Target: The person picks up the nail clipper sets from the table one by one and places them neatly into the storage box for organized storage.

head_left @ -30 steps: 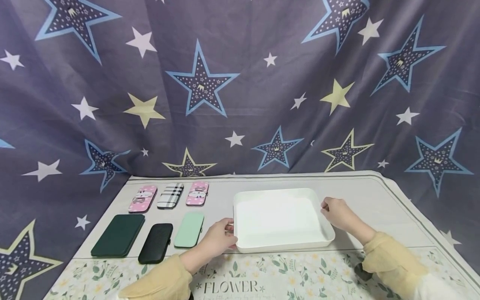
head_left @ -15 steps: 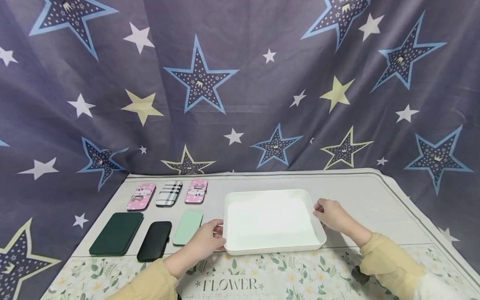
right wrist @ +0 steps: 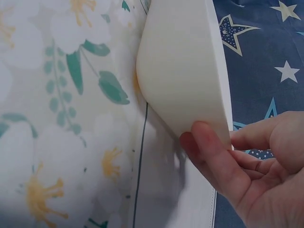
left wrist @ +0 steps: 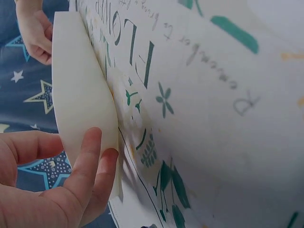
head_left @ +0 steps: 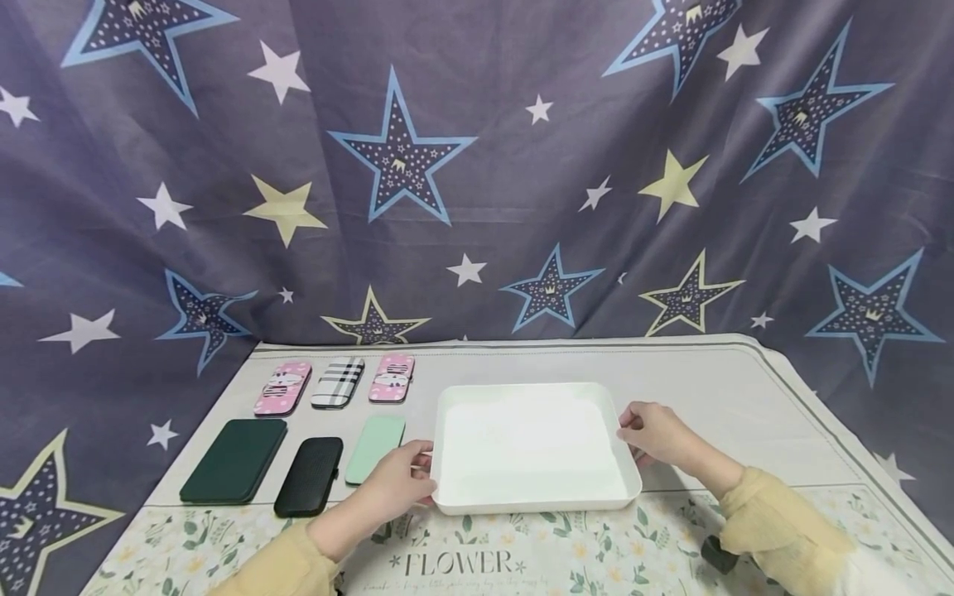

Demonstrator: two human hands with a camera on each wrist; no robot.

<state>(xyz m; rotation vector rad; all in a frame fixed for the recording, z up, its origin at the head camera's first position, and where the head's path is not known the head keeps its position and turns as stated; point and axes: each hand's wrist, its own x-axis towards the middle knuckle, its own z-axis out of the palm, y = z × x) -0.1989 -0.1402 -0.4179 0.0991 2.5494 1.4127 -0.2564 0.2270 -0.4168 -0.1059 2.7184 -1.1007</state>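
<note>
A shallow white rectangular tray (head_left: pixel 537 447) lies across the front half of the table with nothing in it. My left hand (head_left: pixel 398 480) pinches its left wall; in the left wrist view, fingertips (left wrist: pixel 92 137) press the outer side while another digit reaches the rim. At the opposite end my right hand (head_left: pixel 659 432) pinches the right wall, fingers (right wrist: pixel 204 133) outside and thumb at the rim. Just left of my left hand is a mint green flat case (head_left: pixel 375 449), partly behind that hand.
Left of the tray lie a black case (head_left: pixel 309 476), a dark green case (head_left: pixel 233 459), a plaid case (head_left: pixel 339 382) and two pink patterned cases, one far left (head_left: pixel 283 388), one nearer the tray (head_left: pixel 391 377). A star-printed curtain (head_left: pixel 477 207) hangs behind the table.
Both hands have moved the tray to the left and slightly toward me, bringing it closer to the mint green case. The cases have stayed where they were.
</note>
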